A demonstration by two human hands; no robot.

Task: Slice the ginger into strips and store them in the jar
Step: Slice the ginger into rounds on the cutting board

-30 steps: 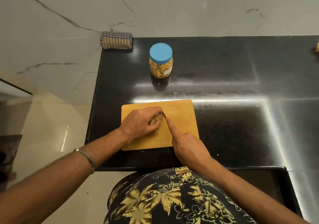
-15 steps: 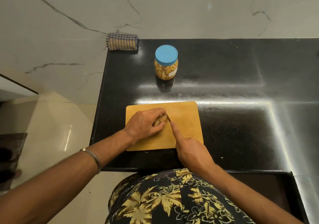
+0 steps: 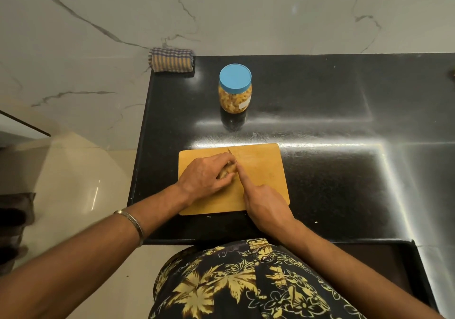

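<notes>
- One wooden cutting board [image 3: 261, 178] on the black counter [image 3: 320, 112], near its front left edge; both hands work over it
- One piece of ginger [image 3: 227, 171] on the board, mostly hidden; left hand [image 3: 206, 177] curled over it, fingers together and clamped round it; only a pale patch shows between thumb and fingertips
- Right hand [image 3: 266, 205] wrapped round a knife handle, itself hidden; index finger straight along the spine, other fingers curled under; one thin blade [image 3: 232, 156] runs edge-on away from the fingertip, just beside the ginger on its right; cannot tell whether it touches
- One jar [image 3: 235, 88], upright, blue lid on, yellowish pieces inside; well apart from the board, toward the back
- One folded checked cloth [image 3: 172, 60] at the counter's back left corner
- One metal bangle [image 3: 131, 222] on the left forearm
</notes>
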